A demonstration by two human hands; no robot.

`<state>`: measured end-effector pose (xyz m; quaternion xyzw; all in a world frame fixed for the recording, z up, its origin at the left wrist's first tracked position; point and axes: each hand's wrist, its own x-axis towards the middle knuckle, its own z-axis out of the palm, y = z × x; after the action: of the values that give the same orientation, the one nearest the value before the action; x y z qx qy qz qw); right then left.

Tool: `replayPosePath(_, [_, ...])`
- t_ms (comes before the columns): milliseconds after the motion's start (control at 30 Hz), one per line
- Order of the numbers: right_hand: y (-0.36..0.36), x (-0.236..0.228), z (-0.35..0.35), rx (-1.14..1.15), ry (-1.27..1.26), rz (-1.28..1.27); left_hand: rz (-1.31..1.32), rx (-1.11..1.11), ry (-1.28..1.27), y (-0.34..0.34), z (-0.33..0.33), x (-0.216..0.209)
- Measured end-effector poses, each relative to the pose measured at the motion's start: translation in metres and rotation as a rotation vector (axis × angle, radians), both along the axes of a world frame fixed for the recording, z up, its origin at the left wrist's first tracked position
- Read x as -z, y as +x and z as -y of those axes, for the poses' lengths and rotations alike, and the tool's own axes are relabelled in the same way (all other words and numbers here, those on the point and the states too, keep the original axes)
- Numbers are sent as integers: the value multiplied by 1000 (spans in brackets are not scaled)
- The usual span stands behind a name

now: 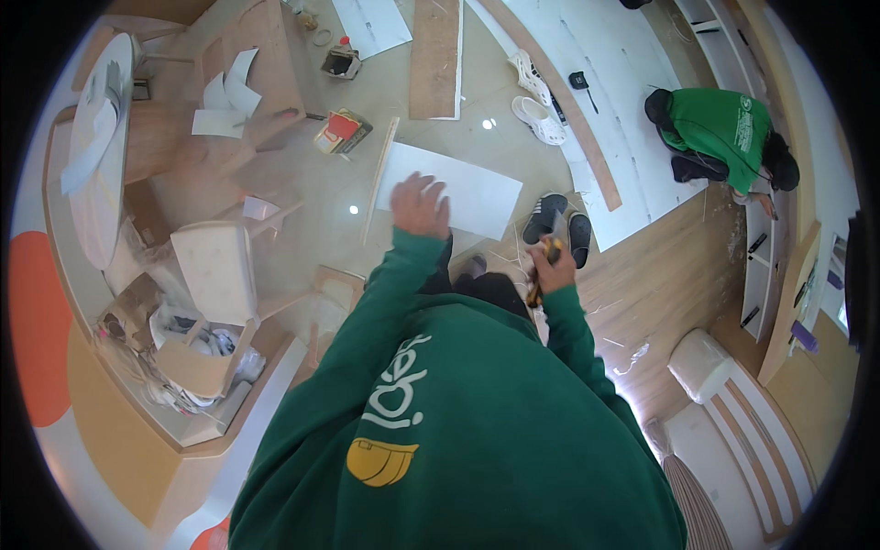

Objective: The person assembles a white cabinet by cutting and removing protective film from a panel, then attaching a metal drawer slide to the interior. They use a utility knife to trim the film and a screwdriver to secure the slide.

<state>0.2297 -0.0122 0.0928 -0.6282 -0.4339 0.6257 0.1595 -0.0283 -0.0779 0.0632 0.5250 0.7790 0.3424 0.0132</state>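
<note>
My left hand (420,206) hovers over the near left part of a white rectangular board (477,194), its fingers apart and nothing in them. The board lies on the tiled floor, with a thin wooden strip (381,179) along its left end. In my right hand (555,270) is a yellow-and-black hand tool (552,247); my fingers wrap round it. Its exact kind is hard to make out. Beside that hand sit two dark slippers (546,216). My feet show only partly below my sleeves.
Across the floor lie a brown board (434,60), white clogs (539,119), a tape measure (578,81) and a long curved wood strip (568,119). At right a co-worker in green (720,128) crouches by a cabinet. A wooden chair (215,275) and table (261,82) stand at left.
</note>
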Motion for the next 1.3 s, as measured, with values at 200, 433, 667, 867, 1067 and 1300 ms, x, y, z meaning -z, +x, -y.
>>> replayPosePath(200, [-149, 30, -61, -477, 539, 189, -19, -107, -9, -73, -10, -33])
replayPosePath(433, [-189, 50, -92, -817, 387, 244, 439, -161, -165, -35, -5, -30])
replayPosePath(667, [-189, 45, -106, -800, 492, 146, 575, -545, -329, -18, -20, -17])
replayPosePath(867, [-191, 19, -121, -972, 280, 104, 992, -1053, -112, -21, -33, 12])
replayPosePath(1067, [-215, 1, -117, -1212, 29, 228, 1137, -1156, -147, -31, -52, 6])
replayPosePath(1300, [-232, -8, -115, -1327, 26, 302, 1213, -1124, -232, -38, -50, -1])
